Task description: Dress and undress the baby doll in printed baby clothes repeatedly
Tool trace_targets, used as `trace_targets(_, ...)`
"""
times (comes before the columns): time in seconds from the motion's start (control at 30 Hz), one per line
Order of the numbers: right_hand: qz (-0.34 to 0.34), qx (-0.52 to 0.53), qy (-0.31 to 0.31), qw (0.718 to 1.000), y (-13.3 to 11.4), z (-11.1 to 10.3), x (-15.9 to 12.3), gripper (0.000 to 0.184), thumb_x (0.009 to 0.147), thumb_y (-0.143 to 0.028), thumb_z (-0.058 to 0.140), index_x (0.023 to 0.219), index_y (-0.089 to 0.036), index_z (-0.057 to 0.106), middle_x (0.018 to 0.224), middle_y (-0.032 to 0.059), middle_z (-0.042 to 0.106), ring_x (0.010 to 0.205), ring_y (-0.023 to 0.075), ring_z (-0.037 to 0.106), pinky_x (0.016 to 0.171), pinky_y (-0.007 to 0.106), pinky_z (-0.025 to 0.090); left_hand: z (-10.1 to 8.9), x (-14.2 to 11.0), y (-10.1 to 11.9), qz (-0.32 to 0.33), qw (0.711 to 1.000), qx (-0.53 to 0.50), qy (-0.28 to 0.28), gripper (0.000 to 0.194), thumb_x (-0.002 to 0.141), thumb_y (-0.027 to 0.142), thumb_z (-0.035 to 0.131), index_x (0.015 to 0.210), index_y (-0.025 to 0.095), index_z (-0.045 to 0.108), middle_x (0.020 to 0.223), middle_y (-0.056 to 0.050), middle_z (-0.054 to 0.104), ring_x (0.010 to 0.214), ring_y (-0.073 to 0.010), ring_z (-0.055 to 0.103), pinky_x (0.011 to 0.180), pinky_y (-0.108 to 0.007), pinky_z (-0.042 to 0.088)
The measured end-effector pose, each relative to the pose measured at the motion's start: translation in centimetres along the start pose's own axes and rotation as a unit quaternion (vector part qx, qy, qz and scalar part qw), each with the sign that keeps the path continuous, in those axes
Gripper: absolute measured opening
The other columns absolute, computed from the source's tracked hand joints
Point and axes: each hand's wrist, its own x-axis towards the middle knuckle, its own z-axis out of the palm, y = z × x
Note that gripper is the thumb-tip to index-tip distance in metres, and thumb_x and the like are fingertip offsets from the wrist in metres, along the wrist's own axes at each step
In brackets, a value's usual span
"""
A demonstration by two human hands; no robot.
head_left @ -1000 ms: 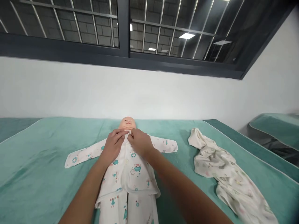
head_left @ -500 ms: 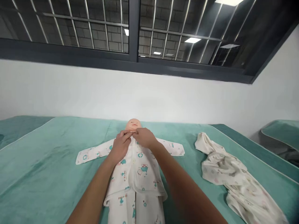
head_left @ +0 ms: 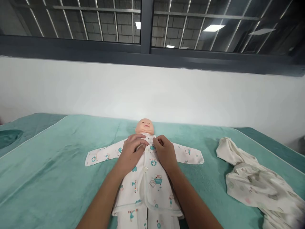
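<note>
A baby doll (head_left: 145, 126) lies on its back, head towards the wall, dressed in a white baby shirt (head_left: 154, 168) with teal and brown prints. The shirt's long sleeves stretch out to both sides, and a button (head_left: 145, 169) shows on its front edge. My left hand (head_left: 133, 151) rests on the upper chest, thumb and fingertips closing on the front opening below the collar. Opposite it, my right hand (head_left: 165, 153) pinches the other front edge between thumb and bent index finger. My fingers hide what lies between them. Matching printed pants (head_left: 133, 219) show below the hem.
A teal padded mat (head_left: 59, 165) lies under the doll. To the right is a crumpled white printed baby garment (head_left: 252, 181). Behind stands a white wall (head_left: 119, 92) below a dark-framed barred window (head_left: 145, 28).
Both hands have moved from the doll's neck a little down the shirt front, baring the collar. The fingertips are slightly farther apart. The view has shifted, so everything sits further right.
</note>
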Motion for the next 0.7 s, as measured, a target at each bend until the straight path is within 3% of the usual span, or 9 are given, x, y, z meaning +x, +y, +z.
trace_targets(0.1, -0.027, -0.020, 0.002, 0.999, -0.5, -0.9, -1.8, 0.024, 0.086, -0.038, 0.049, 0.069, -0.021, 0.048, 0.062, -0.0046, 0.049, 0.061, 0.0133, 0.044, 0.059, 0.025, 0.033, -0.3, -0.7, 0.5, 0.009, 1.000, -0.016, -0.012, 0.016, 0.089, 0.026, 0.049, 0.088, 0.028, 0.065, 0.126, 0.000, 0.055, 0.126, -0.0210, 0.041, 0.109, -0.041, 0.029)
trace_targets(0.2, -0.098, -0.077, -0.067, 0.990, -1.6, -1.4, -3.2, 0.026, 0.086, -0.038, 0.053, 0.067, -0.021, 0.046, 0.063, -0.0040, 0.049, 0.060, 0.0125, 0.044, 0.058, 0.025, 0.032, -0.4, -1.0, 0.4, 0.019, 0.999, -0.034, -0.012, 0.014, 0.088, 0.027, 0.050, 0.087, 0.028, 0.065, 0.126, -0.001, 0.055, 0.127, -0.0205, 0.040, 0.109, -0.040, 0.030)
trace_targets(0.3, -0.111, -0.140, -0.133, 0.975, -2.6, -1.5, -3.7, 0.028, 0.081, -0.040, 0.059, 0.066, -0.021, 0.044, 0.066, -0.0038, 0.051, 0.059, 0.0119, 0.044, 0.056, 0.025, 0.030, -0.2, -1.0, 0.3, 0.008, 0.999, -0.038, -0.006, 0.013, 0.086, 0.024, 0.052, 0.082, 0.026, 0.064, 0.126, -0.001, 0.056, 0.126, -0.0209, 0.041, 0.108, -0.041, 0.030)
trace_targets(0.47, -0.102, -0.192, -0.115, 0.969, -2.5, -1.3, -3.6, 0.022, 0.082, -0.033, 0.056, 0.070, -0.021, 0.042, 0.071, -0.0032, 0.050, 0.060, 0.0125, 0.043, 0.057, 0.026, 0.030, -0.2, -1.0, 0.4, -0.021, 0.999, -0.045, -0.002, 0.015, 0.087, 0.028, 0.051, 0.083, 0.027, 0.065, 0.126, 0.000, 0.056, 0.125, -0.0207, 0.043, 0.107, -0.040, 0.032)
trace_targets(0.57, -0.129, -0.187, -0.112, 0.967, -2.1, -1.3, -3.4, 0.019, 0.082, -0.023, 0.051, 0.067, -0.020, 0.039, 0.070, -0.0031, 0.048, 0.061, 0.0122, 0.043, 0.059, 0.027, 0.030, -0.3, -1.2, 0.6, -0.023, 0.999, -0.048, 0.003, 0.016, 0.088, 0.032, 0.051, 0.083, 0.027, 0.065, 0.127, 0.001, 0.056, 0.123, -0.0202, 0.045, 0.107, -0.039, 0.033)
trace_targets(0.7, -0.131, -0.107, -0.167, 0.971, -1.5, -1.9, -2.6, 0.018, 0.083, -0.022, 0.049, 0.067, -0.020, 0.043, 0.066, -0.0038, 0.047, 0.063, 0.0121, 0.043, 0.058, 0.026, 0.031, -0.4, -1.3, 0.7, -0.023, 0.999, -0.046, -0.003, 0.013, 0.087, 0.029, 0.053, 0.084, 0.028, 0.066, 0.128, 0.002, 0.055, 0.125, -0.0194, 0.044, 0.109, -0.038, 0.030)
